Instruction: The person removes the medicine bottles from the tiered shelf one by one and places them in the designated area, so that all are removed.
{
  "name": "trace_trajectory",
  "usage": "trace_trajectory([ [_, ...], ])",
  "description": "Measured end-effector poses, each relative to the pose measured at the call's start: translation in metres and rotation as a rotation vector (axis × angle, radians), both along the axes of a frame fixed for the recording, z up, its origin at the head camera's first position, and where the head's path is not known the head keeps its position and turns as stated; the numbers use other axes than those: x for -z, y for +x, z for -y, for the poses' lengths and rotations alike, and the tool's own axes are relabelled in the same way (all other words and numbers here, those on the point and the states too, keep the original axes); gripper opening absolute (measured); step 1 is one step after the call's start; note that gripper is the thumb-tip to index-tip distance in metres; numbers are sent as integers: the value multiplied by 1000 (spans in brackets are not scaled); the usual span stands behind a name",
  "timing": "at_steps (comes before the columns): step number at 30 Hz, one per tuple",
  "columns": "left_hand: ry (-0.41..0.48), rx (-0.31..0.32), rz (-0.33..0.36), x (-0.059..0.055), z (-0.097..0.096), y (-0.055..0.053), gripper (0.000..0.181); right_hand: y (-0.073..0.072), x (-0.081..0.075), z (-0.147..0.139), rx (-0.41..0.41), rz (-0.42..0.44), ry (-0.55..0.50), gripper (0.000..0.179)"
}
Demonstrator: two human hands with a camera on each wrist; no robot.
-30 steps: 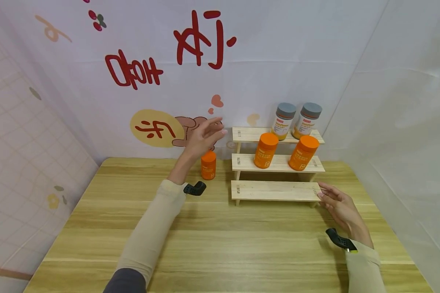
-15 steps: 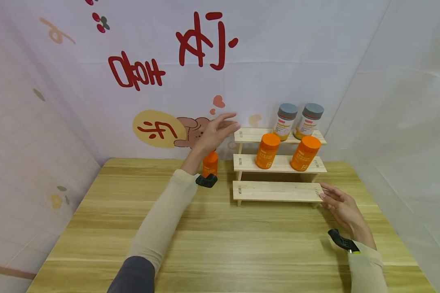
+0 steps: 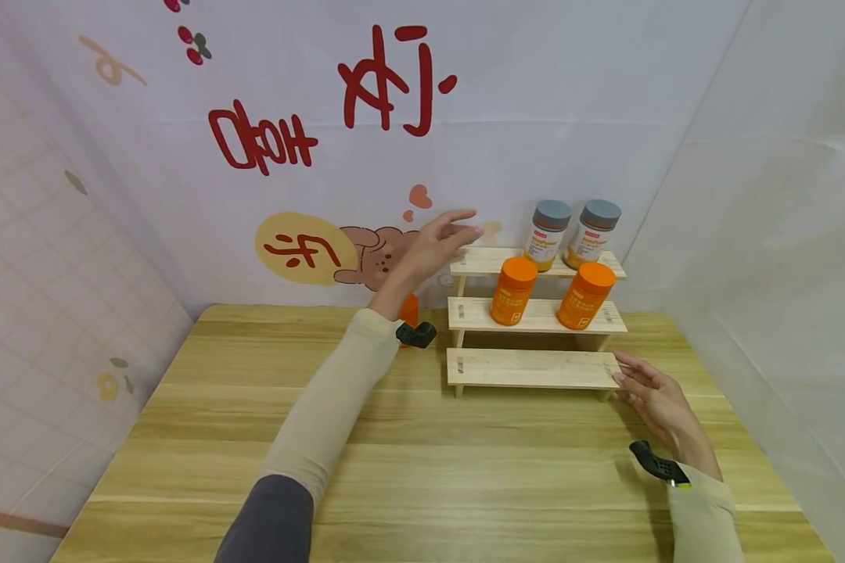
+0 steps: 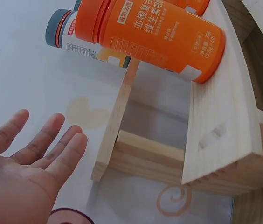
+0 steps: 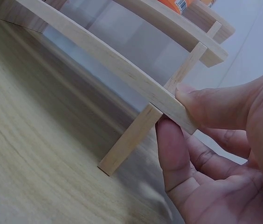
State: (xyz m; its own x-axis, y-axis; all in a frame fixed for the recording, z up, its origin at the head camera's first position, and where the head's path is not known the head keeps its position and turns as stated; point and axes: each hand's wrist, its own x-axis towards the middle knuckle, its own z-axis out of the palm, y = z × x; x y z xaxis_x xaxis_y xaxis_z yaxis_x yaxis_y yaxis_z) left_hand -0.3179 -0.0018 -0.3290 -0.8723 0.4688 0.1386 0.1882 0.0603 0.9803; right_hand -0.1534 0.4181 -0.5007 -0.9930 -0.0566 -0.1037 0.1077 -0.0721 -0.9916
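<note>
A three-tier wooden display rack (image 3: 535, 367) stands against the back of the table. My right hand (image 3: 658, 403) pinches the right end of its lowest shelf, thumb (image 5: 215, 105) on top and a finger beneath. Near the left end of the top shelf, my left hand (image 3: 436, 246) hangs in the air with fingers spread and nothing held; the left wrist view shows its palm (image 4: 19, 182) beside the rack. Two orange bottles (image 3: 514, 291) (image 3: 587, 295) stand on the middle shelf. On the top shelf are two white bottles (image 3: 548, 234) (image 3: 592, 233) with grey lids.
Another orange bottle (image 3: 410, 310) stands on the table left of the rack, mostly hidden behind my left wrist. A white printed backdrop (image 3: 507, 102) rises right behind the rack, and a plain sheet (image 3: 782, 258) borders the right side. The wooden table (image 3: 507, 469) stretches toward me.
My left hand has moved right, from above the single orange bottle to the left end of the top shelf, its wrist now covering that bottle. The right hand keeps its grip on the lowest shelf.
</note>
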Motion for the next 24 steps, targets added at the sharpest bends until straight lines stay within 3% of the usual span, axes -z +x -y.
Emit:
trace_trajectory([
  [7, 40, 36, 19, -4, -14, -5, 63, -2, 1, 0, 2, 10, 14, 54],
  [18, 7, 55, 8, -6, -42, -9, 62, 0, 2, -2, -1, 3, 5, 54],
  [24, -30, 48, 40, -11, -54, -12, 61, -1, 3, -2, 1, 5, 8, 55],
])
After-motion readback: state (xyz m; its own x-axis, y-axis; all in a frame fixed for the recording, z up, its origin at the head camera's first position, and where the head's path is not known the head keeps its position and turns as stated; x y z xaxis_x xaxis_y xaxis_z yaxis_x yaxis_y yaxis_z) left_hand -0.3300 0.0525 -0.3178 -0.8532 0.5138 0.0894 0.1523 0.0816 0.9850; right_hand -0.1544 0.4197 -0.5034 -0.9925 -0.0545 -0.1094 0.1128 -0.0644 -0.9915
